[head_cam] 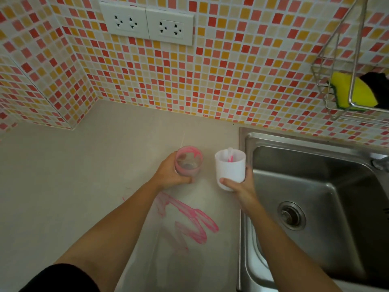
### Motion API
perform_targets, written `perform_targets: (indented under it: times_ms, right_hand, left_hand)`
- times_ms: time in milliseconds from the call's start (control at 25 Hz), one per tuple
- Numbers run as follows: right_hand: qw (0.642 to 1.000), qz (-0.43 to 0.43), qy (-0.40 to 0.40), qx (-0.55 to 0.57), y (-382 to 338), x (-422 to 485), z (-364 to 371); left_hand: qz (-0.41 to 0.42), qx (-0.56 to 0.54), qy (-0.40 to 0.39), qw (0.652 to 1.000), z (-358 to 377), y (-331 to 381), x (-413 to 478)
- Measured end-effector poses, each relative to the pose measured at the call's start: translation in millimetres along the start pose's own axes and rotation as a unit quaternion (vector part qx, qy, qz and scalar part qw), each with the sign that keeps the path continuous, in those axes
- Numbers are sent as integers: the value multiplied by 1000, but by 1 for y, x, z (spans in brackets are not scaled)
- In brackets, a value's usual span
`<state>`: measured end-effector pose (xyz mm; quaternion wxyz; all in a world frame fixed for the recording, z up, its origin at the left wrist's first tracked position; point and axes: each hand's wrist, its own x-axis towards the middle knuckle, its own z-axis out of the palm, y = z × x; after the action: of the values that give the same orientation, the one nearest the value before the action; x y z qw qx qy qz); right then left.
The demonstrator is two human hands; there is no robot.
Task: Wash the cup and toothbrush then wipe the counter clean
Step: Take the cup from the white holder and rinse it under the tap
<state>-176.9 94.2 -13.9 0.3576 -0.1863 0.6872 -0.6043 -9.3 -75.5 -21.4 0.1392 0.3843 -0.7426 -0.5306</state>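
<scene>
Cup one is the see-through cup (pixel 188 162) with pink smears inside, and the left hand (pixel 170 175) has its grip curled round the side of it. The right hand (pixel 242 186) has its grip wrapped round a white cup (pixel 230 168), thumb in front. A pink and white toothbrush (pixel 229 154) stands loose inside that one. Both cups are over the counter (pixel 84 186), just beside the sink (pixel 315 186). I cannot tell if they stand on it or are lifted a little. Nothing looks washed yet. What could go wrong? The toothbrush is not held by anything, so if the white cup tips on the way to the sink, the brush could slide out and fall. The see-through cup seems to have some stuff at the bottom. Tip it too soon and it may spill on the counter and make more mess. A big pink smear (pixel 189 222) is on the counter right by the left arm, so a low arm could rub in it and spread it. Wet cups get slippery too, so a loose grip could drop one into the sink.
</scene>
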Motion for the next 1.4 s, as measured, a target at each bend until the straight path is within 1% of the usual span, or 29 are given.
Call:
perform_targets:
  times_ms: [120, 360, 480, 640, 720, 800, 920, 1000, 1040, 1120, 1200, 1320, 1400]
  right_hand:
    - [998, -26, -10, -63, 15, 4, 13]
    - [992, -65, -15, -103, 25, 18, 22]
    - [989, -71, -47, -122, 22, 20, 20]
    - [979, -60, -104, -165, 24, 17, 0]
    - [974, -65, -94, -197, 20, 13, -22]
    - [966, -92, -57, -235, 11, 10, -55]
    - [940, -158, 14, -304, -4, 2, -123]
    - [915, -159, 49, -367, -3, 1, -179]
    - [896, -157, 63, -411, 1, 2, -206]
    - [851, -138, 93, -498, 16, -1, -278]
    - [814, -116, 119, -557, 26, -4, -334]
    - [776, -68, 147, -610, 39, -10, -413]
    - [758, -36, 137, -636, 48, -14, -452]
  left_hand:
    - [4, -14, 11, 1000, -7, 1, -1]
    - [1, -31, 36, 999, -14, -2, -6]
    - [19, -21, 39, 999, -17, 8, -14]
    - [66, -15, 59, 996, -29, 52, -32]
    - [103, -13, 67, 992, -30, 82, -40]
    - [149, -8, 59, 987, -18, 116, -51]
    - [212, -8, 19, 977, 30, 161, -64]
    - [236, -6, -7, 972, 78, 181, -67]
    - [243, -1, -16, 970, 102, 188, -66]
    - [234, 10, -39, 971, 170, 201, -64]
    - [217, 29, -47, 975, 225, 202, -58]
    - [214, 97, -15, 972, 302, 196, -44]
    - [239, 180, 6, 954, 341, 188, -33]
